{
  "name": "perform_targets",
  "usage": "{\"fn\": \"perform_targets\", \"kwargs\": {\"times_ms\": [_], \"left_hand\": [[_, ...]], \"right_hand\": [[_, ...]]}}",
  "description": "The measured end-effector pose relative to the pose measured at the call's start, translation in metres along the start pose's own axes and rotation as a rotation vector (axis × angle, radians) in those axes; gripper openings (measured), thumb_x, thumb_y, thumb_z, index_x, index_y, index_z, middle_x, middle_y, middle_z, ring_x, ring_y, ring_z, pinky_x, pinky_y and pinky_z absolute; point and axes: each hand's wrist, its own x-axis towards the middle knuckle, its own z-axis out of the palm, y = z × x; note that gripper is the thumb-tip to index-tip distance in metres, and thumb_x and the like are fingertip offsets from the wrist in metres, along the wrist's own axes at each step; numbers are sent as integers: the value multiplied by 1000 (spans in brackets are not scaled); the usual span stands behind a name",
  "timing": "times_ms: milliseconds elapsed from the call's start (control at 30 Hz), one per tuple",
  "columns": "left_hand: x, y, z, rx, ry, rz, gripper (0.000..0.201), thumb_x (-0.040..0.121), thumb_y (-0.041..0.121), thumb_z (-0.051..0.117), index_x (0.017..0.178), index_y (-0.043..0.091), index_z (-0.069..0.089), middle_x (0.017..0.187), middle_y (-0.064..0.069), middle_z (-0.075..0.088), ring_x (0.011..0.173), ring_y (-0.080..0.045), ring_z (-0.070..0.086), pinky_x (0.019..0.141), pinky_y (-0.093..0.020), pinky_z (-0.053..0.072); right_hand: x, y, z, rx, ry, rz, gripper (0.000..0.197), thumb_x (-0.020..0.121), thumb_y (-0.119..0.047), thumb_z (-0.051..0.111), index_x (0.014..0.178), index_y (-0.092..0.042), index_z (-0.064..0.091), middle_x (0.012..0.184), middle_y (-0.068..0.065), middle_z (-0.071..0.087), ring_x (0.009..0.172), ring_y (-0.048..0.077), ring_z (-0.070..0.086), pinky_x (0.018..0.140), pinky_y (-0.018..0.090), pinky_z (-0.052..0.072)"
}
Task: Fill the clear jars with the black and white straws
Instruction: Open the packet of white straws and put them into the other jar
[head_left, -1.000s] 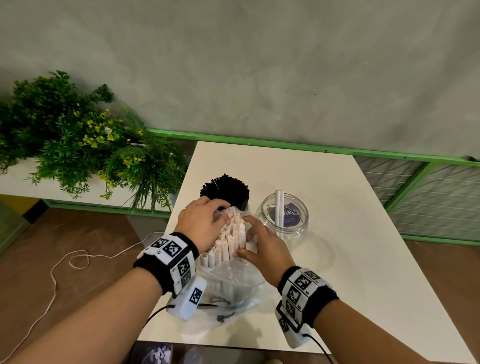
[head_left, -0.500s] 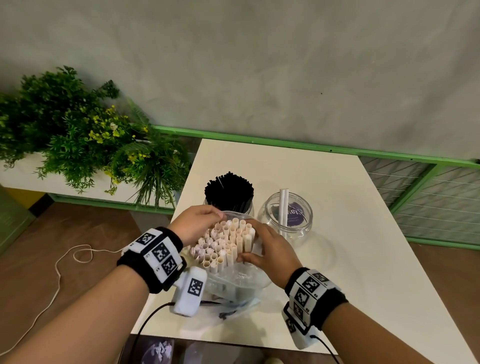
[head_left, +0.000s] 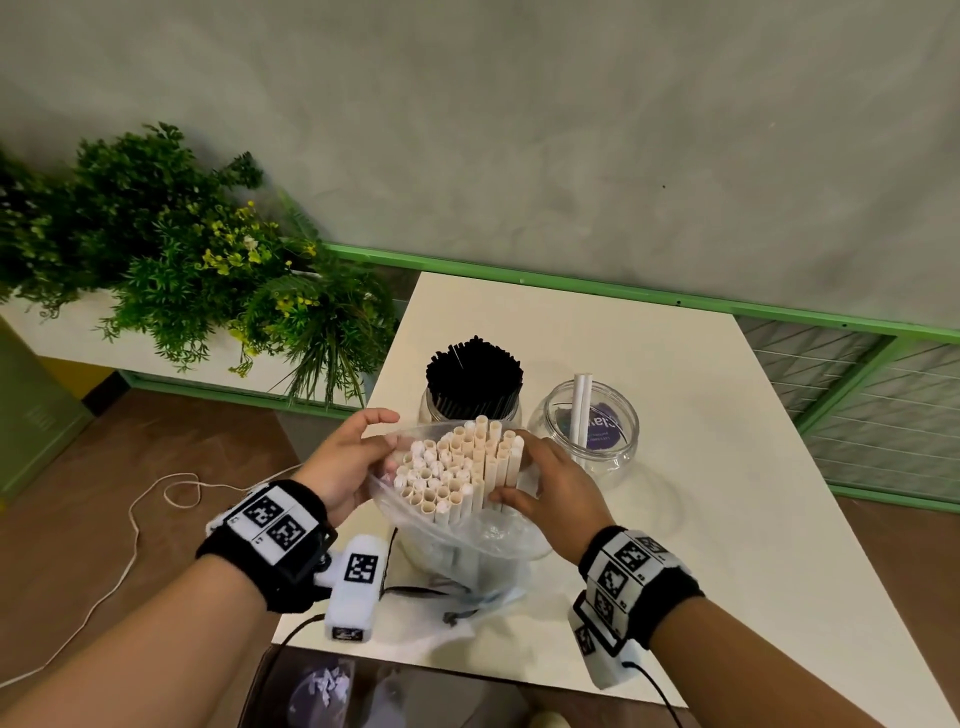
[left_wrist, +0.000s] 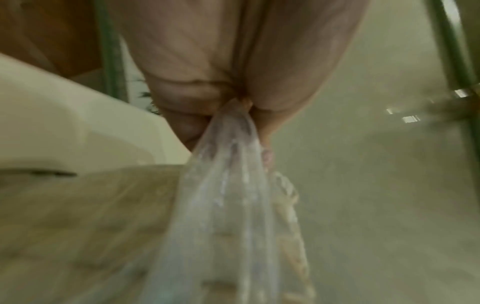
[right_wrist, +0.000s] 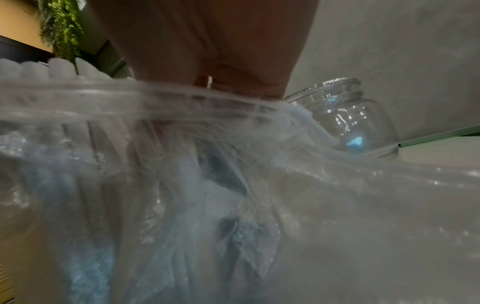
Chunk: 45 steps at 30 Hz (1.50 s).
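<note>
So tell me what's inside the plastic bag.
The plastic bag holds a bundle of white straws standing upright, their open tops poking out of its mouth. Their lower ends are blurred behind crinkled plastic, and the bag's bottom cannot be made out.

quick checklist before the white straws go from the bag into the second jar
1. Left hand pinches the plastic bag rim: ok.
2. Right hand grips the white straws: ok.
3. Straws clear of the bag: not ok, lower ends inside.
4. Right jar open, room left: ok, only two straws inside.
5. Left jar already packed with black straws: ok.
6. Every straw held: cannot tell.
</note>
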Motion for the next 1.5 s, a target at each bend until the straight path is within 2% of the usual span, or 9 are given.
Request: {"fn": "perform_targets", "kwargs": {"times_ms": [200,333,433,567,700,933,1067,1333,1500], "left_hand": [[-12,-2,-5,549,-66,-64,31,94,13,44,102,36,63,100,0,66,81,-17,59,68,-27,44],[-18,-5,-7,334,-157,-181,51,89,5,51,121,44,50,108,-3,63,81,-18,63,63,-29,51],[-15,-14,-4,254,-135,-119,69,84,-15,45,127,39,44,117,-7,58,93,-23,63,69,-34,55],[-7,-26,4,-48,-4,-184,60,81,-22,26,121,11,55,103,-12,65,81,-26,62,74,-41,53],[-5,-28,13,-194,-13,-294,21,89,4,40,89,4,61,66,-6,62,54,-18,59,55,-30,54],[1,-19,4,477,143,143,19,89,8,59,73,17,67,78,7,64,77,-12,57,70,-23,42],[8,-20,-4,356,151,105,20,91,10,56,75,14,67,78,-2,65,80,-20,56,80,-30,40],[11,-26,1,130,120,-102,29,97,5,44,71,12,54,74,-6,58,67,-18,54,60,-28,45],[9,-35,4,43,94,-231,27,94,-4,38,92,17,55,77,-6,59,63,-19,58,55,-33,52]], "right_hand": [[0,2,2,3,34,3,71,79,-40,74,141,-27,41,111,-7,46,87,4,48,79,20,45],[-7,3,4,10,105,-66,62,80,-45,71,134,-28,46,131,-2,36,77,9,59,77,33,54],[-17,3,3,-59,166,-154,55,80,-52,64,125,-26,49,137,0,30,101,15,56,89,31,49],[-24,4,1,-395,165,-389,48,75,-57,65,111,-26,58,135,4,39,124,29,39,99,45,37],[-23,3,1,-535,41,-395,59,60,-63,73,107,-29,62,128,0,41,118,26,39,92,44,44],[-16,8,-6,-568,64,-383,31,59,-41,84,70,-21,63,90,-1,54,90,24,47,71,41,52],[-14,14,-12,-518,69,-344,35,62,-43,83,63,-16,60,77,-3,53,78,22,48,65,36,52],[-20,14,-17,-291,-91,-49,72,83,-80,19,72,-21,57,79,-9,47,85,14,41,79,28,40],[-16,12,-7,-27,-133,138,34,78,-37,74,101,-16,58,113,-3,36,93,17,50,84,25,44]]}}
